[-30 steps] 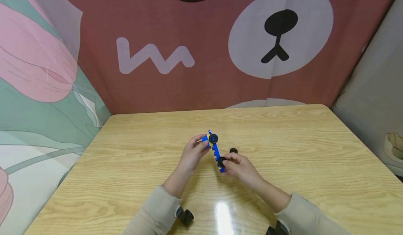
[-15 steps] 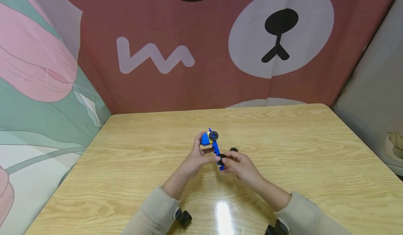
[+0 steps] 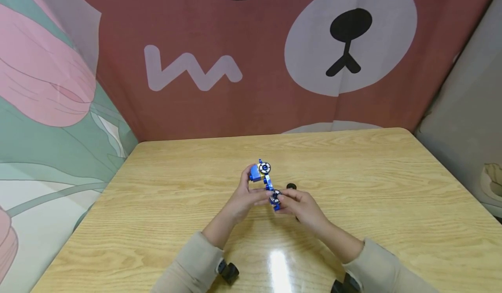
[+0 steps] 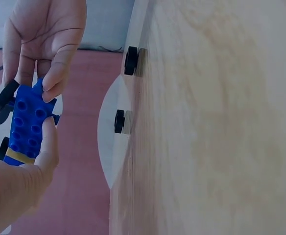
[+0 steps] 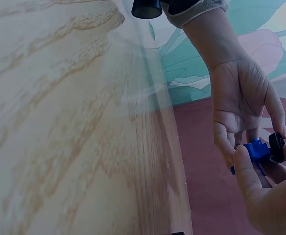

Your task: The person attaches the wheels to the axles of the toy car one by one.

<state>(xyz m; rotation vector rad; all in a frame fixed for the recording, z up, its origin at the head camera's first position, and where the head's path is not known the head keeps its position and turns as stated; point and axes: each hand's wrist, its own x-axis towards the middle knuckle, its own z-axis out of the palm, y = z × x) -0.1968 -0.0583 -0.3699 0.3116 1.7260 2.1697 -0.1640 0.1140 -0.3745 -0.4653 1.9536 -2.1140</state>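
Observation:
Both hands hold a toy car (image 3: pixel 268 182) of blue blocks with a yellow piece, raised above the table. My left hand (image 3: pixel 244 199) grips its chassis, the thumb reaching the lower wheel area. At the lower end, my right hand (image 3: pixel 300 206) pinches a black wheel (image 5: pixel 276 147) against the car's side. Another black wheel (image 3: pixel 264 168) is on the upper end. The left wrist view shows the studded blue chassis (image 4: pixel 30 117) between both hands, with the black wheel (image 4: pixel 7 95) at its corner. Fingers hide part of the car.
On the wooden table (image 3: pixel 157 206), a loose black wheel (image 3: pixel 291 186) lies beyond the right hand. Two loose wheels show in the left wrist view, the larger-looking wheel (image 4: pixel 131 61) above the other wheel (image 4: pixel 119 121). A printed cloth (image 3: pixel 196 114) hangs behind the table.
My left thumb has moved from the upper block down to the lower wheel, and that hand has shifted its grip. My right hand stays at the lower wheel. The car has risen slightly.

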